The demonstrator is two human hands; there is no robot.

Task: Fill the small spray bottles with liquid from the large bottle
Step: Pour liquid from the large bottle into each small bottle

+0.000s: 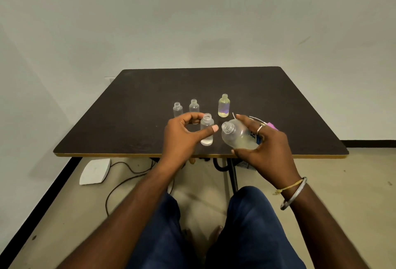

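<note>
My right hand [265,144] grips the large clear bottle [237,133], uncapped and tilted with its mouth toward the left. A small clear bottle [207,129] stands upright on the dark table [128,118] with a little liquid at its bottom. My left hand [182,135] curves around this bottle, thumb in front and fingers behind near the neck; whether it touches is unclear. Two empty small bottles [177,109] [194,105] stand behind my left hand. A filled small bottle [224,105] stands farther back right.
Thin white spray tubes with a pink cap [271,124] lie behind my right hand. The table's front edge [128,154] runs just below my hands. Under the table are a white device [95,171], cables and the table leg [233,174].
</note>
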